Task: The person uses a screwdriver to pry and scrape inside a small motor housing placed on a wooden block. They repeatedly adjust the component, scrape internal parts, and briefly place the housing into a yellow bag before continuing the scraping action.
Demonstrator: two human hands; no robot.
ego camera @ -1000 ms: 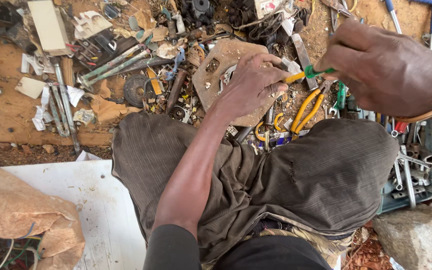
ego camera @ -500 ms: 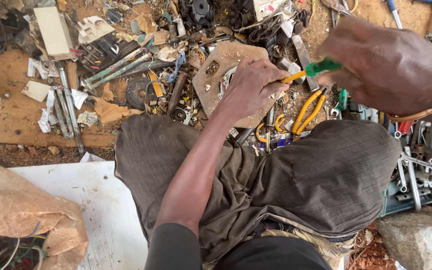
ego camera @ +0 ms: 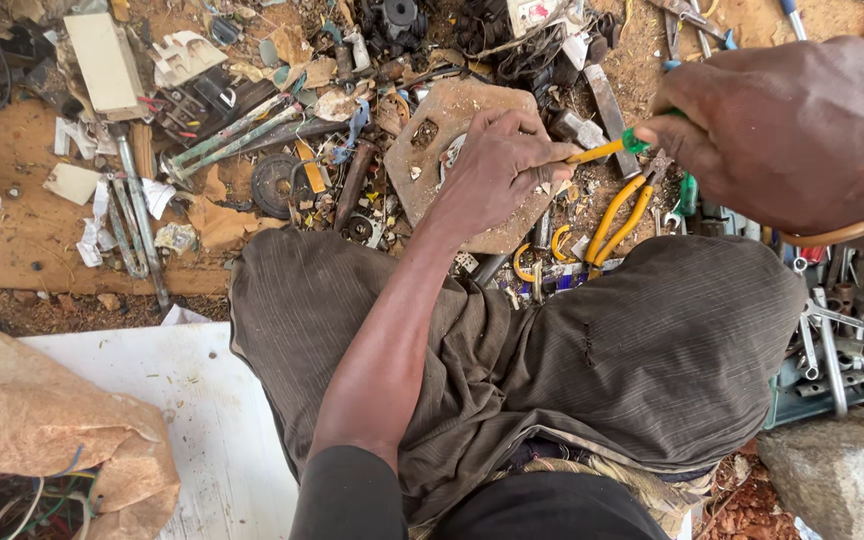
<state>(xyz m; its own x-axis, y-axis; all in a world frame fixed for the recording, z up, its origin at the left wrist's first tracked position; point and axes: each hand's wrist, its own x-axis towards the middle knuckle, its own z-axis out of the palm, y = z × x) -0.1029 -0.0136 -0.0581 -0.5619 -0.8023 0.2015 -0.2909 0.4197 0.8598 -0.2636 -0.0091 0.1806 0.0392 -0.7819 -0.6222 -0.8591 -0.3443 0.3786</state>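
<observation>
My left hand (ego camera: 497,165) rests with bent fingers on a worn wooden board (ego camera: 432,150) on the ground, pinching a small part that its fingers mostly hide. Close to the camera at the upper right, my right hand (ego camera: 802,130) grips a screwdriver (ego camera: 607,150) with a yellow and green handle. The screwdriver's tip points left into the fingers of my left hand. Both hands work just beyond my knees, which are covered by grey-brown trousers (ego camera: 652,350).
Yellow-handled pliers (ego camera: 620,215) lie just below the screwdriver. Metal scrap, rods (ego camera: 137,215) and a white box (ego camera: 102,60) litter the ground to the left. A tray of wrenches (ego camera: 832,345) and a stone (ego camera: 842,480) sit at right. A brown paper bag (ego camera: 42,430) lies on a white sheet (ego camera: 202,420).
Both hands stay nearly where they were, with the screwdriver still held between them. The view has shifted slightly.
</observation>
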